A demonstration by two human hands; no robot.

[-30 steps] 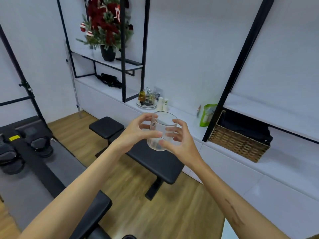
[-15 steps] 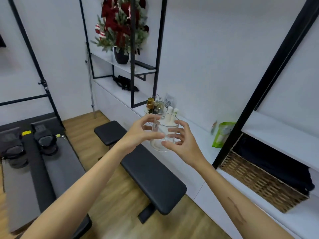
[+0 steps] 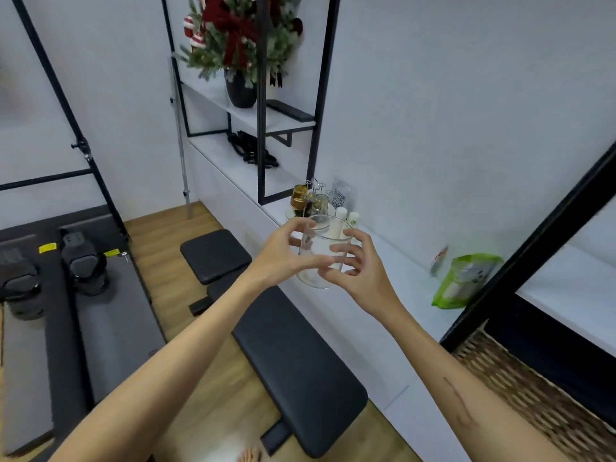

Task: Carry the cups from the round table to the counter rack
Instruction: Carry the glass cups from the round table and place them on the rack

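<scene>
Clear cup (image 3: 320,258) — seemingly empty — is clasped by left hand (image 3: 281,258) and right hand (image 3: 361,273). Held above counter (image 3: 393,261) edge — black bench (image 3: 293,358) below.

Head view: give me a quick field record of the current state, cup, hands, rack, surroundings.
cup: clear glass, upright, empty, held in the air
left hand: fingers wrapped on the cup's left side
right hand: fingers on the cup's right side
rack: wire rack on the white counter, just beyond the cup
near rack: white tubes, green pouch
below: black bench, wood floor
cup placed: not yet
</scene>
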